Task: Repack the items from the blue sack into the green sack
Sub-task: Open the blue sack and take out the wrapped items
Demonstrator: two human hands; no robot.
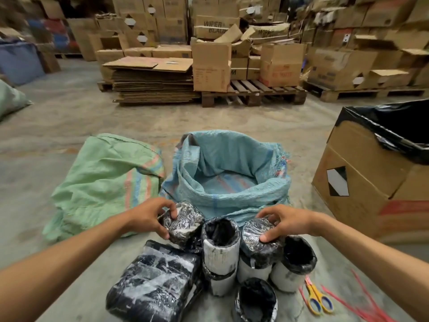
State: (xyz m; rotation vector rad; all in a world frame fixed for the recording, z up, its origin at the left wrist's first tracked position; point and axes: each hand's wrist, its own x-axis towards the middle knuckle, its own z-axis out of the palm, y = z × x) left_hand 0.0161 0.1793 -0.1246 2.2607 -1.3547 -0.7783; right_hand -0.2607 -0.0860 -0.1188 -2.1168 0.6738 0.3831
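Right now I am curling my left hand [148, 214] around a round bundle [183, 225] wrapped in black plastic and shiny clear film, thumb low on its side, fingers over its top. My right hand [286, 220] is gripping a second wrapped bundle [261, 240] the same way. Both are sitting on the floor among white-sided rolls [220, 247] lined with black plastic and a larger flat black package [155, 282] taped in clear film. Just beyond them the blue sack [227, 173] is standing open, its woven rim rolled down, its inside showing only faded stripes. Beside it to the left, the green sack [104, 180] is lying crumpled and flat on the floor. Yellow-handled scissors [316, 298] are lying near red ties [362, 296].
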